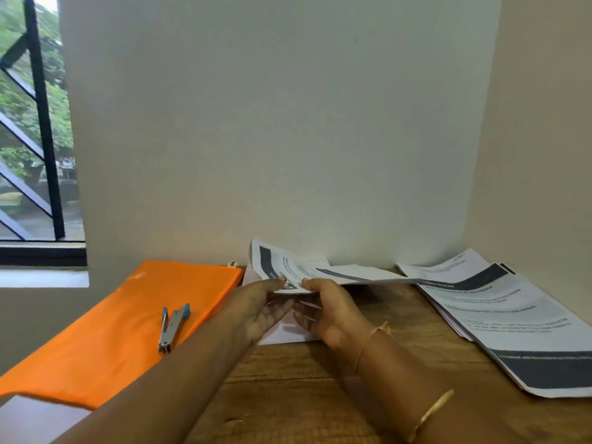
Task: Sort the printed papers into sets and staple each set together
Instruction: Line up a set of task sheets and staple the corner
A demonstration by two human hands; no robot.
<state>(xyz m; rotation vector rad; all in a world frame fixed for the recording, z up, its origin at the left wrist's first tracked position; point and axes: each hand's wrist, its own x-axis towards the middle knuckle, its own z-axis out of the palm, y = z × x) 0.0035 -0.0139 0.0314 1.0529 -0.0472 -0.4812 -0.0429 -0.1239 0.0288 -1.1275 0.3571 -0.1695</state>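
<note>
- Sorting under way: a fanned stack (499, 315) lies at the right of the table (320, 386), well apart from the stapler (173, 328), which rests on an orange folder (121, 331); whether any set is stapled cannot be told.
- The left hand (266, 304) and right hand (326, 312) pinch the near edge of a sheaf (339, 271) held above mid-table, thumbs on top, fingers curled beneath.

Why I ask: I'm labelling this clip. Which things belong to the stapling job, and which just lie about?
Job: held papers, pinched by the left hand and right hand; stapler; stack at right; sheet under the hands.
Lying about: orange folder, under the stapler; window.
</note>
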